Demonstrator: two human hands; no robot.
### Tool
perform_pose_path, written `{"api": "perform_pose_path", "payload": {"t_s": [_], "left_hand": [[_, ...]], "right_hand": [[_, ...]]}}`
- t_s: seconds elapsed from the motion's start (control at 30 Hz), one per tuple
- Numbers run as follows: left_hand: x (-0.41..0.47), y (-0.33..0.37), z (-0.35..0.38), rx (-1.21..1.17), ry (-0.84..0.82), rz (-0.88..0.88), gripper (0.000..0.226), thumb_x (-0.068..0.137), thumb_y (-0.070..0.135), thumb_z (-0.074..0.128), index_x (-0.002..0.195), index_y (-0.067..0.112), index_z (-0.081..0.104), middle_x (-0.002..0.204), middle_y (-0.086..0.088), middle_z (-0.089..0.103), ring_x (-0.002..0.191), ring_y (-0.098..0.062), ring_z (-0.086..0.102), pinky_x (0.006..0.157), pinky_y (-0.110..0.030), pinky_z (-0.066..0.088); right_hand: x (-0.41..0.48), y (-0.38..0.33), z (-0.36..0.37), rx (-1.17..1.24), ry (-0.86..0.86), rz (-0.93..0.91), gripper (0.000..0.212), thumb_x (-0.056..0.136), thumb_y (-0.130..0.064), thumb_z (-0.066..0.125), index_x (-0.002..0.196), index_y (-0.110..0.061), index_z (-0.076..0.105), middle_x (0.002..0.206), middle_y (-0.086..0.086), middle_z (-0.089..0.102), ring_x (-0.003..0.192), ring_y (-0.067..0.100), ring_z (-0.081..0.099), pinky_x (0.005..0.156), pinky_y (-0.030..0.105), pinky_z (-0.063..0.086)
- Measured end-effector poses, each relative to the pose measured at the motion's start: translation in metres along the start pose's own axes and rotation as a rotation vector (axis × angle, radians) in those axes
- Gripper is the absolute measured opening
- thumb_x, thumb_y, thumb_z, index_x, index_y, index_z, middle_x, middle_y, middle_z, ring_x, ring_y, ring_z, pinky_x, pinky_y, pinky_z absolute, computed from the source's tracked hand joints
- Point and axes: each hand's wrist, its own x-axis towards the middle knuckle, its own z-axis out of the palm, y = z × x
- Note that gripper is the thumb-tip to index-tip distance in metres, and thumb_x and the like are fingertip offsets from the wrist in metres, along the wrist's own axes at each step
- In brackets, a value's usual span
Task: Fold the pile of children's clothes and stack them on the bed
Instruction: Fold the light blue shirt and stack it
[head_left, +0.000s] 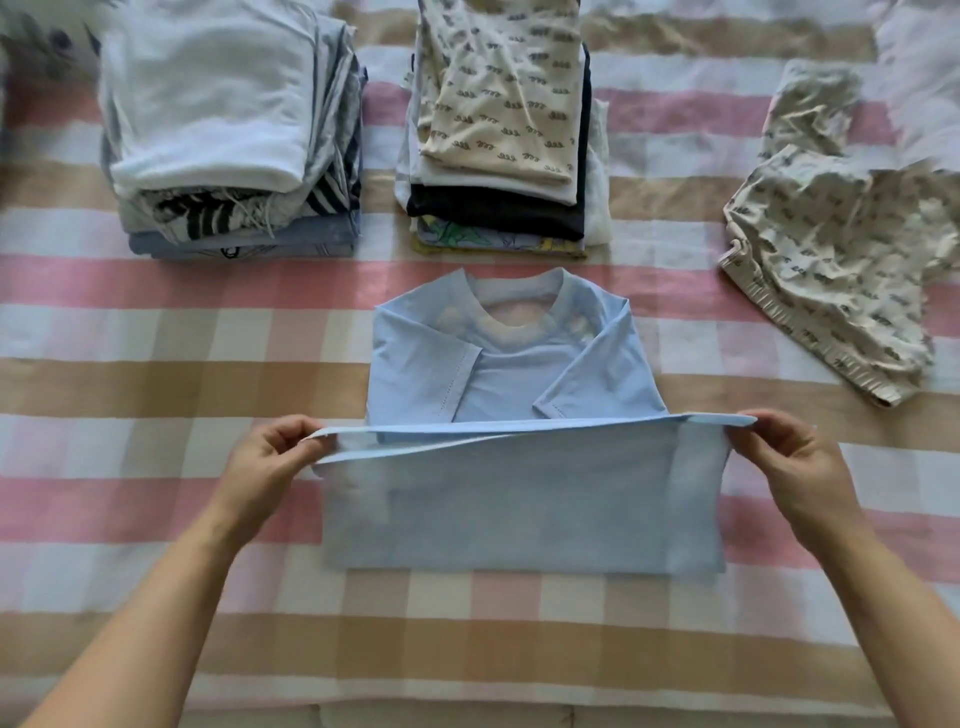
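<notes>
L hand (270, 457) & R hand (795, 462): fingers pinched the hem corners of the light-blue tee (519, 509); the raised hem ran L–R btw them, collar lay straight ahead, both hands equally near. Tee was thin soft knit w/ ribbed neck, sleeves folded in, on the checked bed (156, 364). Beyond lay a white-topped stack (218, 130), a cream-topped stack (498, 130) and crumpled printed shorts (831, 260), unfolded.

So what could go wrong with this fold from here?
1. The left hand and right hand pinch only the hem corners of the blue T-shirt. The hem's two layers part near the left hand, so the fold may land crooked.
2. The tucked-in sleeves could slip out as the hem comes over them.
3. The middle stack looks uneven, so another piece might slide off.
</notes>
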Motion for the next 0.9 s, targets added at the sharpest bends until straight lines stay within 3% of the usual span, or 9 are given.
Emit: {"api": "perform_pose_path", "payload": {"t_s": [0.07,0.17,0.3,0.43,0.57,0.7,0.73,0.8,0.9], "left_hand": [[0.025,0.017,-0.002,0.01,-0.04,0.009,0.025,0.087,-0.002,0.054,0.067,0.011,0.061,0.051,0.012,0.056,0.048,0.002,0.044,0.048,-0.01,0.035],[0.065,0.043,-0.005,-0.107,-0.143,-0.126,0.027,0.085,0.007,0.054,0.061,0.015,0.063,0.051,0.008,0.055,0.045,-0.004,0.049,0.045,-0.012,0.042],[0.11,0.064,-0.002,-0.079,-0.195,-0.241,0.023,0.091,0.006,0.045,0.072,0.014,0.056,0.051,0.007,0.055,0.044,-0.006,0.051,0.044,-0.014,0.041],[0.131,0.06,0.003,-0.092,-0.188,-0.356,0.018,0.091,0.009,0.046,0.087,0.011,0.064,0.059,0.001,0.064,0.048,-0.009,0.061,0.046,-0.016,0.048],[0.135,0.052,0.004,-0.079,-0.16,-0.342,0.015,0.09,0.014,0.05,0.09,0.01,0.065,0.067,-0.004,0.068,0.054,-0.013,0.066,0.049,-0.02,0.053],[0.129,0.047,-0.001,-0.179,-0.215,-0.302,0.033,0.08,0.038,0.059,0.095,0.011,0.068,0.085,-0.01,0.072,0.071,-0.02,0.071,0.058,-0.029,0.058],[0.126,0.045,0.0,-0.155,-0.207,-0.272,0.033,0.074,0.035,0.065,0.096,0.01,0.068,0.089,-0.011,0.072,0.074,-0.021,0.071,0.06,-0.031,0.059],[0.123,0.042,0.004,-0.077,-0.12,-0.209,0.024,0.072,0.02,0.071,0.093,0.011,0.068,0.091,-0.011,0.072,0.073,-0.018,0.071,0.063,-0.028,0.059],[0.121,0.041,0.018,-0.061,0.085,-0.169,0.007,0.083,0.01,0.066,0.09,0.01,0.067,0.093,-0.011,0.07,0.072,-0.016,0.069,0.067,-0.027,0.058]], "right_hand": [[0.024,-0.01,0.006,0.021,-0.014,0.018,0.032,0.087,0.0,0.054,0.073,-0.023,0.07,0.066,-0.016,0.067,0.063,-0.002,0.058,0.065,0.011,0.049],[0.062,-0.026,0.013,0.057,-0.02,0.06,0.023,0.091,-0.001,0.051,0.076,-0.016,0.058,0.06,-0.013,0.065,0.057,0.0,0.06,0.06,0.014,0.052],[0.104,-0.041,0.025,0.099,-0.037,0.096,0.024,0.093,-0.005,0.05,0.072,-0.017,0.05,0.05,-0.014,0.06,0.047,-0.002,0.056,0.05,0.015,0.052],[0.127,-0.036,0.039,0.014,-0.033,0.094,0.022,0.092,-0.01,0.053,0.072,-0.017,0.053,0.051,-0.014,0.063,0.046,-0.003,0.057,0.046,0.013,0.048],[0.134,-0.027,0.044,-0.058,-0.022,0.101,0.02,0.091,-0.01,0.055,0.072,-0.017,0.055,0.051,-0.015,0.063,0.046,-0.004,0.056,0.046,0.011,0.047],[0.13,-0.029,0.044,-0.042,-0.005,0.156,0.006,0.093,-0.011,0.054,0.088,-0.014,0.057,0.063,-0.008,0.067,0.05,0.0,0.061,0.046,0.015,0.051],[0.126,-0.03,0.044,-0.009,0.022,0.183,0.007,0.093,-0.013,0.054,0.099,-0.014,0.055,0.071,-0.003,0.066,0.052,0.004,0.063,0.046,0.017,0.052],[0.107,-0.028,0.043,0.016,0.102,0.251,0.028,0.091,-0.019,0.056,0.118,-0.016,0.048,0.085,0.007,0.062,0.061,0.014,0.063,0.046,0.019,0.053],[0.055,-0.011,0.043,-0.161,0.199,0.293,0.04,0.087,-0.024,0.061,0.122,-0.009,0.048,0.095,0.012,0.061,0.075,0.023,0.059,0.065,0.036,0.053]]}}
